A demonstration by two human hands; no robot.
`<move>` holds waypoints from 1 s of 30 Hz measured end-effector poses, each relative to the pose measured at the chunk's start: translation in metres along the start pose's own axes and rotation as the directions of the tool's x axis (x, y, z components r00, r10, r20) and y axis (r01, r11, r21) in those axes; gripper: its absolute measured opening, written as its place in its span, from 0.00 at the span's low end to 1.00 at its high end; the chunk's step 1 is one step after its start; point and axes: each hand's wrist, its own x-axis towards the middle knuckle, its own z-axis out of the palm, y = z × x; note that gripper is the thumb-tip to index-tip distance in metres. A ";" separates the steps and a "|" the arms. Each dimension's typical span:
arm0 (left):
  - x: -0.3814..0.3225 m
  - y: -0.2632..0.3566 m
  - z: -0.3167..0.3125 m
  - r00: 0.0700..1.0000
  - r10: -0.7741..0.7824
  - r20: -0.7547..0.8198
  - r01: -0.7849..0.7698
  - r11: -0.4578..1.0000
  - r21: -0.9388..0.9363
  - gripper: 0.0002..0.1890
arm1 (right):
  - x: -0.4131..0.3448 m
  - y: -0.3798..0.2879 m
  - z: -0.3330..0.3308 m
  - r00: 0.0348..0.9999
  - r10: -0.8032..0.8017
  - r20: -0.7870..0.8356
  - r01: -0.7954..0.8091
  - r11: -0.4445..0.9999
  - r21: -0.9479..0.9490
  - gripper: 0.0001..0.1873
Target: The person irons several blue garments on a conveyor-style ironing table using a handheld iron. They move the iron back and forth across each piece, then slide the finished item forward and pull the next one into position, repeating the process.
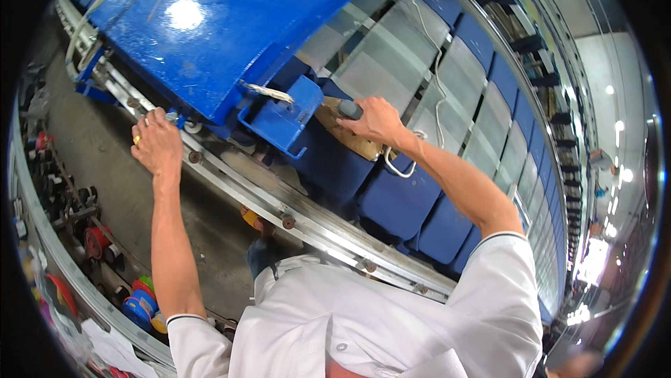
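My right hand is closed around a dark grey cylindrical grip; what it belongs to is hidden by the hand. Beneath it lies a piece of brown paper or cardboard on dark blue fabric. Left of that hand, a blue metal bracket sticks out from the corner of a blue-painted carriage. My left hand, with a gold ring, is at the carriage's near edge. Its fingers are beside a small shiny metal part, and whether they grip it is unclear.
Metal rails with bolts run along the table's near side. Glass-like panels and blue padded sections line the table, and a white cord trails across. Colourful containers stand at lower left. A distant person is at right.
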 end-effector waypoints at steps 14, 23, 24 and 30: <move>0.032 -0.011 0.000 0.944 -0.156 0.291 0.233 0.939 -0.251 0.26 | 0.010 -0.017 -0.010 0.968 0.175 0.182 -0.173 0.985 -0.026 0.25; 0.039 -0.012 0.003 0.945 -0.162 0.284 0.235 0.940 -0.248 0.25 | 0.016 -0.015 -0.009 0.927 0.300 0.226 -0.292 0.954 -0.071 0.24; 0.039 -0.012 0.004 0.948 -0.152 0.278 0.225 0.941 -0.254 0.25 | 0.017 -0.015 -0.010 0.925 0.296 0.239 -0.287 0.955 -0.072 0.25; 0.039 -0.010 0.003 0.958 -0.135 0.252 0.212 0.926 -0.311 0.24 | 0.017 -0.017 -0.012 0.912 0.323 0.253 -0.298 0.945 -0.132 0.25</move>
